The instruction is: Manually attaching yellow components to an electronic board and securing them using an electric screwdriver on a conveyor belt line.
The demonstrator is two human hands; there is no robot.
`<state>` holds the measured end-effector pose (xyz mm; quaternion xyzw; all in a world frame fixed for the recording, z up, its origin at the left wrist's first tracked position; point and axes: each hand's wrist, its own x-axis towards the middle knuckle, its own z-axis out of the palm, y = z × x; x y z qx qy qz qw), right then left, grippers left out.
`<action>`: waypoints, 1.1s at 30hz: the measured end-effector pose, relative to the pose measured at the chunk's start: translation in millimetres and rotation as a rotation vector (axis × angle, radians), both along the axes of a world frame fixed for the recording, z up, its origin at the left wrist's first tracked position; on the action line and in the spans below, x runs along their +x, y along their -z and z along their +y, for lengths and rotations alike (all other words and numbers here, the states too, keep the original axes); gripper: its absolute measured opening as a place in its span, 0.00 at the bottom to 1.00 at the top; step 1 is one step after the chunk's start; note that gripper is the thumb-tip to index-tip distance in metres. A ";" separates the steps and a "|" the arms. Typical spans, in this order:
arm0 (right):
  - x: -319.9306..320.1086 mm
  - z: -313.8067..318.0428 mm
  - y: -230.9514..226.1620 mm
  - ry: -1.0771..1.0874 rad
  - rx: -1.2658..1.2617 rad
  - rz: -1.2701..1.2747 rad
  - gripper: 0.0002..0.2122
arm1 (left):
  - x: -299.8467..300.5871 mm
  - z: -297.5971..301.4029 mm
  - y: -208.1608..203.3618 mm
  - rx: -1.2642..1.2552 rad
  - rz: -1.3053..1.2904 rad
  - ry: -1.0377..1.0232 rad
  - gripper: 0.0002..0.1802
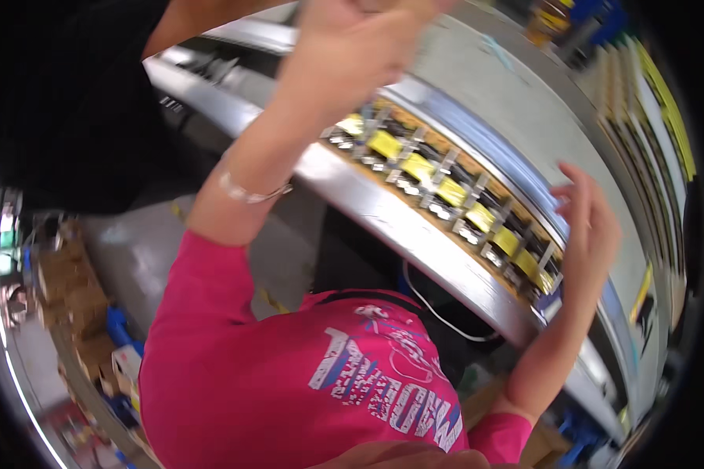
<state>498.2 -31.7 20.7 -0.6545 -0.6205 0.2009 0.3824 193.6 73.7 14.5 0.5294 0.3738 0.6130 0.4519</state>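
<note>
A row of small yellow-wrapped parts with black tops and metal pins [450,190] sits along a brown board on the metal-edged work line in front of me. My left hand [360,51] reaches over the far left end of this row. It is smeared by motion, and its fingers run out at the top edge, so what they hold, if anything, does not show. Beyond the row's right end hangs my right hand [592,223], its fingers apart and slightly bent, with nothing visible in them.
At upper left a co-worker in black [62,102] stands close, one forearm [211,17] stretched toward the line. A metal rail [414,234] borders my side. Stacked boards [641,148] stand at far right, cardboard boxes [74,285] at lower left. A white cable [446,324] hangs beneath the rail.
</note>
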 end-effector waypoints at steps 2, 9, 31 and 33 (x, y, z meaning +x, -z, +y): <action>4.8 13.5 6.4 -0.017 0.007 -0.034 0.12 | 15.4 7.3 13.3 -0.001 -0.020 -0.056 0.20; 48.0 26.6 32.1 0.003 0.192 -0.231 0.11 | 94.3 12.2 -18.7 0.036 -0.009 0.227 0.18; 371.9 -70.6 54.0 0.930 -0.229 -0.719 0.22 | 120.1 8.8 -35.0 0.059 0.081 0.174 0.22; 421.4 -92.8 90.6 0.949 -0.514 -0.849 0.20 | 121.9 10.7 -36.3 0.050 0.073 0.194 0.21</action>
